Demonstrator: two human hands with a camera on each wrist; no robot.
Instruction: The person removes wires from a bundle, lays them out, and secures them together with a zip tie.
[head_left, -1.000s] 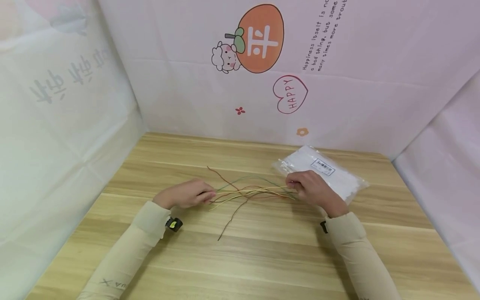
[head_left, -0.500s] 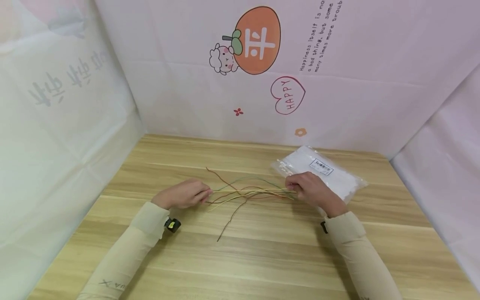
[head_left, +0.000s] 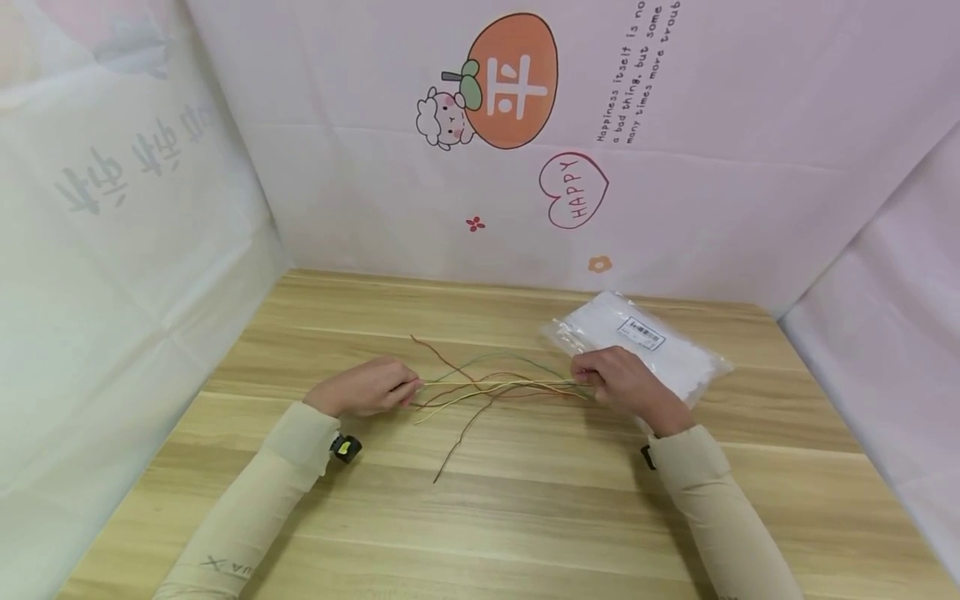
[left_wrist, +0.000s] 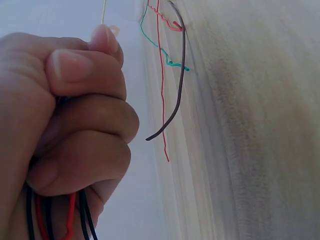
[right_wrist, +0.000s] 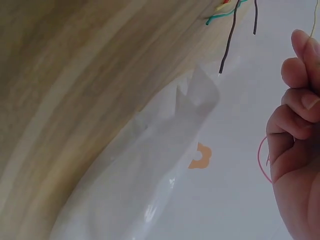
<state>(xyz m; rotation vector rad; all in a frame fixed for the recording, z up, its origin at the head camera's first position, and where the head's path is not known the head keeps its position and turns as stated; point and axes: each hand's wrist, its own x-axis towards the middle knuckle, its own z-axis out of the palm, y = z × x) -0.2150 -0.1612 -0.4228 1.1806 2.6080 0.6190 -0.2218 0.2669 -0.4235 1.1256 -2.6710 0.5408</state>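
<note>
A thin yellow wire (head_left: 480,383) runs straight between the hands above the table. At its left end the left hand (head_left: 367,387) pinches it with thumb and forefinger, the other fingers curled. At the other end the right hand (head_left: 618,383) pinches it; the wire (right_wrist: 315,20) rises from those fingertips in the right wrist view. Below lie loose wires: a second yellow wire (head_left: 442,411), a green wire (head_left: 502,354), a red wire (head_left: 442,357) and a dark wire (head_left: 459,446), crossing near the middle. Black and red strands (left_wrist: 71,215) show under the left fist.
A clear plastic bag (head_left: 678,354) with white contents and a barcode label lies behind and partly under the right hand. Printed cloth walls (head_left: 360,192) enclose the wooden table (head_left: 525,517) at the back and both sides.
The yellow wire between the hands, slanted and slightly bent a second ago, is now straight and nearly level. The left hand has shifted slightly left; the loose wires look unchanged.
</note>
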